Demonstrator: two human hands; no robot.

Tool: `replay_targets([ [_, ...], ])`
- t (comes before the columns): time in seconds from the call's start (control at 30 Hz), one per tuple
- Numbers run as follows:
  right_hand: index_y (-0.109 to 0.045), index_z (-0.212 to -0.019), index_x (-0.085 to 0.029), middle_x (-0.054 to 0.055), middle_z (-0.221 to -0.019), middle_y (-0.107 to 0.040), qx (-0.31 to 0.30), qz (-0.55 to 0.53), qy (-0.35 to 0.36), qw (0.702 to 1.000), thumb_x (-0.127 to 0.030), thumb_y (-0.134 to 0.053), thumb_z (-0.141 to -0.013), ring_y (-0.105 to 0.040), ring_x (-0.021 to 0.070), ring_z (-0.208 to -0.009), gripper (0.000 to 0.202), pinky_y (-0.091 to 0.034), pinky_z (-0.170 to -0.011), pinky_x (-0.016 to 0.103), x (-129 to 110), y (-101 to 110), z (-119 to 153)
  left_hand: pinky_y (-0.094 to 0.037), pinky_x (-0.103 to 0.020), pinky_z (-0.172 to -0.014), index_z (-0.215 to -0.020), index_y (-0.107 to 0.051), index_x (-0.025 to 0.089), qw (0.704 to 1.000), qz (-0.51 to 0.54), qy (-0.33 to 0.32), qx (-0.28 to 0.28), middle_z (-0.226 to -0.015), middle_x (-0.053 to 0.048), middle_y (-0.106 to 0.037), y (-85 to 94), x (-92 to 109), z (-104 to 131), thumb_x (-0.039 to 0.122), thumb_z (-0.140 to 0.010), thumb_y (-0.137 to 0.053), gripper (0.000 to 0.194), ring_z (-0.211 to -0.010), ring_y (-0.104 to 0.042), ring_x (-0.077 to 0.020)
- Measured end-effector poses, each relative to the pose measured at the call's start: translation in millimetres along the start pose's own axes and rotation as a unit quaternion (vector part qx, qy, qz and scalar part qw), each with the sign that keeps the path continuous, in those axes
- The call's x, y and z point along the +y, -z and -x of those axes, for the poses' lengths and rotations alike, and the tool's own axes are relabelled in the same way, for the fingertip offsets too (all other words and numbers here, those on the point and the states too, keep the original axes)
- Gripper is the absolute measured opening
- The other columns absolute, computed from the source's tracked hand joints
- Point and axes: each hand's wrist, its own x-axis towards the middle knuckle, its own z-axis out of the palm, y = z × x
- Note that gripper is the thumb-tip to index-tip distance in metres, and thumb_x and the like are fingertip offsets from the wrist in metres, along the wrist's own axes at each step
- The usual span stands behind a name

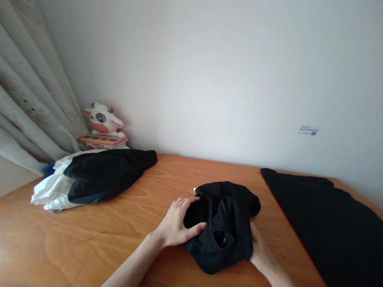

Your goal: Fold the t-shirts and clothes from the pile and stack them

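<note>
A bunched black garment (222, 256) lies crumpled on the wooden table in front of me, with folds and an opening turned toward me. My left hand (176, 219) is at its left side, thumb on the near cloth and fingers curved over the far edge, gripping it. A small white tag shows at the garment's upper left edge. At the right side, my right hand (259, 246) reaches in behind the cloth. Its fingers are hidden by the fabric. The kind of garment cannot be made out.
On the right, a large black cloth (330, 234) lies flat on the wooden table (113, 248). Black and white clothes (105, 176) are heaped at the left. Behind them stands a toy cow with a keyboard (103, 125), near a curtain (21, 68) and the white wall (210, 74).
</note>
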Motion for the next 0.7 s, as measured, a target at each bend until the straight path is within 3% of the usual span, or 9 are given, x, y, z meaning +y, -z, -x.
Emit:
replay_targets([
  [0.1, -0.078, -0.107, -0.024, 0.009, -0.108, -0.079, -0.068, -0.038, -0.017, 0.997, -0.058, -0.061, -0.087, -0.073, 0.0303, -0.097, 0.043, -0.06, -0.09, 0.048, -9.5, -2.9, -0.1, -0.05, -0.045, -0.099, -0.106, -0.069, 0.025, 1.0, 0.016, -0.008, -0.019, -0.116, -0.01, -0.07, -2.0, -2.3, -0.6, 0.036, -0.094, -0.061, 0.019, -0.109, -0.065, -0.0271],
  [0.13, -0.077, -0.11, -0.024, 0.009, -0.111, -0.078, -0.082, -0.043, -0.017, 0.996, -0.057, -0.061, -0.087, -0.072, 0.0307, -0.103, 0.043, -0.059, -0.094, 0.049, -12.4, -2.5, -1.0, -0.05, -0.044, -0.097, -0.099, -0.069, 0.025, 1.0, 0.027, -0.004, -0.01, -0.111, -0.009, -0.071, -3.7, -3.6, -0.8, 0.033, -0.096, -0.058, 0.015, -0.106, -0.066, -0.0254],
  [0.2, -0.075, -0.115, -0.025, 0.008, -0.12, -0.076, -0.103, -0.045, -0.013, 0.994, -0.054, -0.062, -0.088, -0.07, 0.0314, -0.111, 0.042, -0.055, -0.1, 0.052, -15.1, 0.0, -2.7, -0.052, -0.04, -0.093, -0.096, -0.068, 0.024, 0.998, 0.06, 0.019, 0.024, -0.103, -0.007, -0.072, -8.2, -7.2, -1.5, 0.031, -0.097, -0.056, 0.014, -0.098, -0.067, -0.0229],
  [0.33, -0.076, -0.112, -0.025, 0.01, -0.119, -0.076, -0.09, -0.04, -0.029, 0.995, -0.05, -0.063, -0.088, -0.07, 0.033, -0.11, 0.037, -0.055, -0.099, 0.054, -5.8, 6.5, -6.2, -0.055, -0.037, -0.09, -0.116, -0.063, 0.023, 0.976, 0.149, 0.084, 0.132, -0.102, -0.006, -0.073, -14.1, -18.1, -5.1, 0.04, -0.096, -0.059, 0.027, -0.095, -0.069, -0.0211],
  [0.43, -0.076, -0.1, -0.023, 0.012, -0.107, -0.078, 0.016, -0.046, -0.024, 0.999, -0.051, -0.069, -0.079, -0.072, 0.0342, -0.104, 0.036, -0.057, -0.094, 0.051, 2.7, 11.3, -11.6, -0.055, -0.033, -0.089, -0.12, -0.059, 0.022, 0.935, 0.21, 0.127, 0.255, -0.109, -0.008, -0.07, -8.7, -28.7, -8.9, 0.049, -0.096, -0.059, 0.037, -0.098, -0.069, -0.0201],
  [0.57, -0.071, -0.1, -0.02, 0.011, -0.098, -0.076, 0.221, -0.046, -0.029, 0.974, -0.054, -0.073, -0.075, -0.071, 0.0292, -0.093, 0.042, -0.058, -0.087, 0.044, -0.1, 21.5, -20.6, -0.054, -0.025, -0.077, -0.12, -0.056, 0.023, 0.845, 0.253, 0.166, 0.442, -0.112, -0.006, -0.061, 9.3, -42.4, -12.1, 0.052, -0.092, -0.063, 0.041, -0.093, -0.066, -0.0153],
  [0.63, -0.067, -0.103, -0.02, 0.008, -0.098, -0.073, 0.333, -0.068, -0.031, 0.94, -0.056, -0.072, -0.08, -0.07, 0.0248, -0.092, 0.043, -0.057, -0.088, 0.042, -4.8, 28.7, -24.5, -0.053, -0.022, -0.074, -0.12, -0.054, 0.025, 0.807, 0.276, 0.169, 0.494, -0.111, -0.004, -0.058, 17.4, -47.9, -13.1, 0.05, -0.092, -0.064, 0.039, -0.09, -0.064, -0.0127],
  [0.7, -0.064, -0.105, -0.021, 0.004, -0.099, -0.07, 0.39, -0.121, -0.027, 0.912, -0.057, -0.071, -0.081, -0.068, 0.0213, -0.092, 0.044, -0.057, -0.09, 0.042, -7.0, 36.7, -28.1, -0.052, -0.02, -0.073, -0.119, -0.053, 0.027, 0.791, 0.304, 0.171, 0.502, -0.107, -0.002, -0.056, 21.5, -52.1, -13.9, 0.047, -0.092, -0.064, 0.035, -0.087, -0.062, -0.011],
])
